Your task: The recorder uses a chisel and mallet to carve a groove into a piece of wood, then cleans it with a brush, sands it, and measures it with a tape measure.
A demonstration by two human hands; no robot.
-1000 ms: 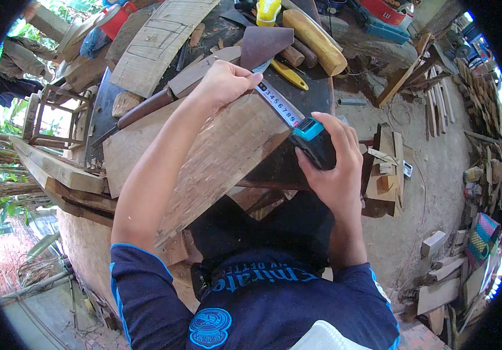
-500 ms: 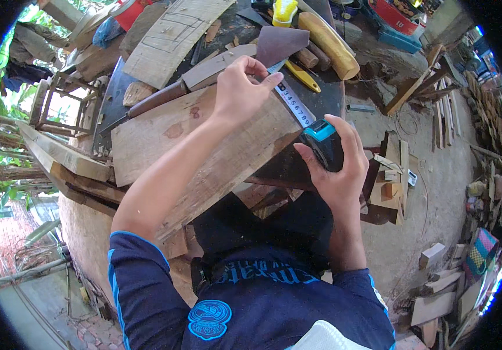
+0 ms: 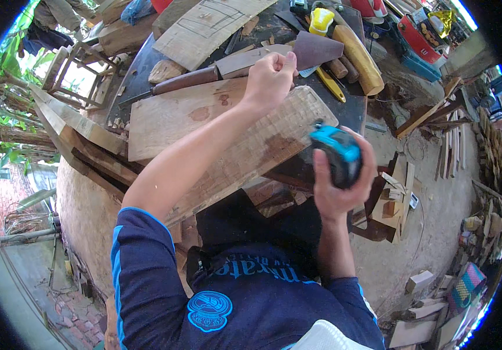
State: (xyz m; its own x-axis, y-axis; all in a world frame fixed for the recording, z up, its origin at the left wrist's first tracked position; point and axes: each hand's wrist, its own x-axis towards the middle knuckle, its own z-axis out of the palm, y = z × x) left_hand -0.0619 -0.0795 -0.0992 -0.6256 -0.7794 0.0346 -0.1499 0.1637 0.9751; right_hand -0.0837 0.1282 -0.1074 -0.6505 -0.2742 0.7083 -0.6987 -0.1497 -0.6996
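Note:
In my right hand (image 3: pixel 350 184) is a teal and black tape measure (image 3: pixel 337 153), held upright near the right end of the board, its blade drawn in. The thick wooden board (image 3: pixel 227 154) lies slantwise before me on the dark table. Over the board's far edge, my left hand (image 3: pixel 271 81) is closed with thumb and fingers together; what they hold, if anything, is hidden. Just beyond it lie a sheet of brown sandpaper (image 3: pixel 318 51) and a yellow-handled tool (image 3: pixel 331 85). A wooden-handled chisel (image 3: pixel 186 80) rests along the board's far side.
A flat board with pencil lines (image 3: pixel 210 29) lies at the table's far side. Rounded yellowish wood (image 3: pixel 361 55) and a yellow-white object (image 3: pixel 321 21) are at the far right. Wood offcuts (image 3: pixel 394 204) stand right of my right hand. Long timbers (image 3: pixel 87 131) jut out at the left.
The tape blade, earlier stretched between my hands over the board's right end, has gone back into its case. My left hand no longer holds its end. The view has shifted.

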